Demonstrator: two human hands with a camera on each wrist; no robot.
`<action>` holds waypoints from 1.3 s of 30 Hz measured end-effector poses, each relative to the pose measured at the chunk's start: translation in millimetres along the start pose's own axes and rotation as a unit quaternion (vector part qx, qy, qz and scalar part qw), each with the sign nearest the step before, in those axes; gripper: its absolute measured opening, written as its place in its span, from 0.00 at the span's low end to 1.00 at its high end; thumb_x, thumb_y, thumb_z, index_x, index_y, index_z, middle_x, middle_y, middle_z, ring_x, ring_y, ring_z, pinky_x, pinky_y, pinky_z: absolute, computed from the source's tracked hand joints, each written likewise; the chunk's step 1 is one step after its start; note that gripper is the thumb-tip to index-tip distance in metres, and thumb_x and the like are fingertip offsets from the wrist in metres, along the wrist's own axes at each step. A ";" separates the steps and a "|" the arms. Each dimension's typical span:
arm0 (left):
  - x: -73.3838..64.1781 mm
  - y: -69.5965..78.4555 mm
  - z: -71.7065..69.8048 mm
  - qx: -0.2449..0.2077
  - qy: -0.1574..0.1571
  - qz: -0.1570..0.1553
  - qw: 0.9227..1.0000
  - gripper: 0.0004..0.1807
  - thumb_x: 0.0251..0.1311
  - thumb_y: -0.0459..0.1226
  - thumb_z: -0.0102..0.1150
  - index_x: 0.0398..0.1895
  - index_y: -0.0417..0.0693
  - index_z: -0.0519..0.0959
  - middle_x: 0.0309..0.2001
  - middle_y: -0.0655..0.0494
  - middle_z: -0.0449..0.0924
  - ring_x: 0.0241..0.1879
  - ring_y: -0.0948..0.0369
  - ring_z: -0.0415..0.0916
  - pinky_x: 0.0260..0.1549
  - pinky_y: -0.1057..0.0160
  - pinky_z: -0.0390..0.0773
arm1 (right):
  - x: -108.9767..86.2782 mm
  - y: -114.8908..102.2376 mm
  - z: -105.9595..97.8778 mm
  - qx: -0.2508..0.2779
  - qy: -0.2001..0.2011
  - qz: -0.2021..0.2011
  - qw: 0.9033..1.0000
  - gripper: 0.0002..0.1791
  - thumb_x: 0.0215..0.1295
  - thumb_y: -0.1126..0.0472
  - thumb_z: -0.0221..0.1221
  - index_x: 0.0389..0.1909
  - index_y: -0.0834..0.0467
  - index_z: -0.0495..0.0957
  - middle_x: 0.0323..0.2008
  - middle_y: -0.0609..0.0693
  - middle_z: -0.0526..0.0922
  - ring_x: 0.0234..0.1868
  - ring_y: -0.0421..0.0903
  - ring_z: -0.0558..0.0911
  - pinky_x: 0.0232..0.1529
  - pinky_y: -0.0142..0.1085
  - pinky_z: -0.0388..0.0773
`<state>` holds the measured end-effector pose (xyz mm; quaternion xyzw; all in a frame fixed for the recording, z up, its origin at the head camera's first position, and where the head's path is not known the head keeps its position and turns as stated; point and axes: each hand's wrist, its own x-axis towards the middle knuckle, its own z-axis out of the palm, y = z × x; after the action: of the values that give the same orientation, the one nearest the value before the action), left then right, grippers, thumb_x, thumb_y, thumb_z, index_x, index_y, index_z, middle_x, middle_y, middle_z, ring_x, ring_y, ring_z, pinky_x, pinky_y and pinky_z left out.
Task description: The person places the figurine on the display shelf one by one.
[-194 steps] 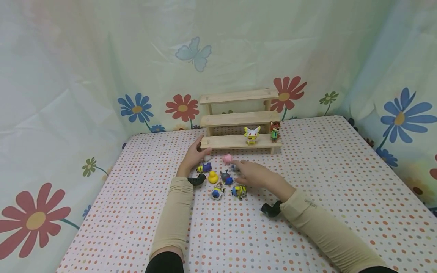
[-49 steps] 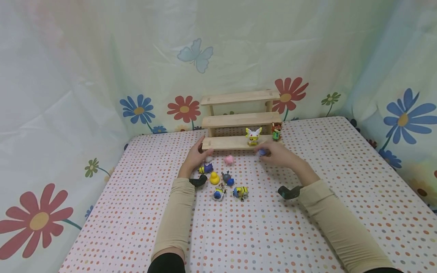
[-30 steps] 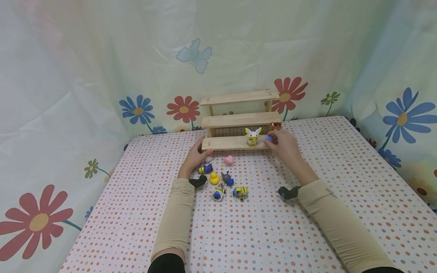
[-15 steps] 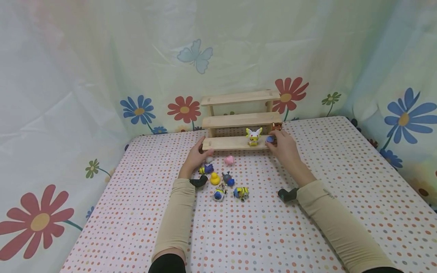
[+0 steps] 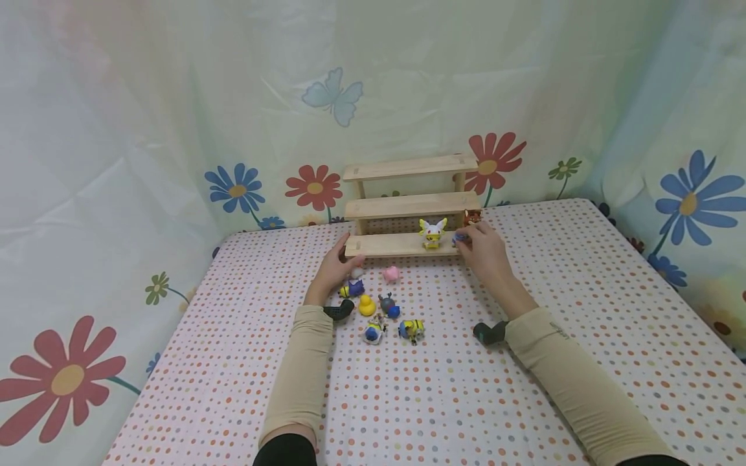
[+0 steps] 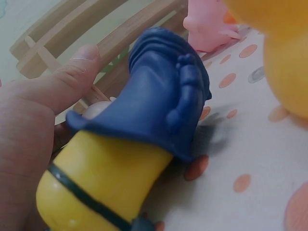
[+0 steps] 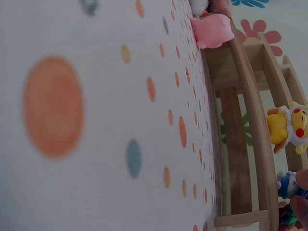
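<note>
My left hand (image 5: pixel 331 270) grips the left end of the lowest board of a three-step wooden shelf (image 5: pixel 384 244), thumb at its front edge. At that board's right end, my right hand (image 5: pixel 488 255) pinches a small blue-and-white figurine (image 5: pixel 458 239) between thumb and fingers, which partly hide it. Just left of it stands a yellow Pikachu figurine (image 5: pixel 432 234) with a white hood. A fox figurine (image 5: pixel 472 216) is behind the right hand, its lower part covered. Close to my left hand in the left wrist view lies a Minion figurine (image 6: pixel 159 91) in blue.
In front of the shelf lie a pink pig (image 5: pixel 391 274), a yellow duck (image 5: pixel 366 305), a grey-and-blue figurine (image 5: pixel 388 305), a white-and-blue figurine (image 5: pixel 373 332) and another Minion (image 5: pixel 412 329). A dotted cloth (image 5: pixel 443 401) covers the table; a flowered curtain (image 5: pixel 408 84) hangs behind.
My right hand has carried the blue-and-white figurine from the group of toys to the lowest board's right end. Lately the figurine has turned in my fingers. The left hand has stayed put.
</note>
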<state>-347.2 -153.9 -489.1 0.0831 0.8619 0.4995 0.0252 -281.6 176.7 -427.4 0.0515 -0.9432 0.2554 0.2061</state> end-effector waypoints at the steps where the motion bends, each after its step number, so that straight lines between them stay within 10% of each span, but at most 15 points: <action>1: -0.1 0.2 -0.2 0.001 0.000 0.002 1.000 0.54 0.50 0.64 0.61 0.76 0.58 0.48 0.72 0.50 0.59 0.70 0.53 0.58 0.68 0.52 0.58 | 0.0 -0.3 0.4 -0.002 0.000 -0.002 1.000 0.12 0.65 0.64 0.58 0.49 0.62 0.78 0.48 0.58 0.73 0.47 0.55 0.77 0.46 0.46 0.79; 13: -0.6 0.5 -0.8 -0.002 0.000 -0.013 1.000 0.53 0.50 0.63 0.61 0.76 0.60 0.47 0.72 0.51 0.59 0.71 0.54 0.57 0.69 0.53 0.58 | 4.1 -1.1 8.9 -0.062 0.011 -0.030 0.998 0.09 0.64 0.62 0.60 0.44 0.61 0.77 0.46 0.59 0.76 0.44 0.56 0.80 0.43 0.46 0.79; 39: 0.3 0.7 -0.3 -0.011 -0.005 -0.017 1.000 0.55 0.48 0.64 0.62 0.76 0.59 0.47 0.73 0.52 0.57 0.71 0.54 0.56 0.69 0.53 0.57 | 2.8 -1.1 6.2 -0.021 0.029 -0.016 0.999 0.09 0.65 0.63 0.59 0.43 0.62 0.77 0.45 0.58 0.75 0.45 0.55 0.79 0.46 0.45 0.80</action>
<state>-347.5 -153.8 -488.3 0.0710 0.8577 0.5077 0.0385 -286.3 172.6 -430.6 0.0549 -0.9409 0.2338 0.2387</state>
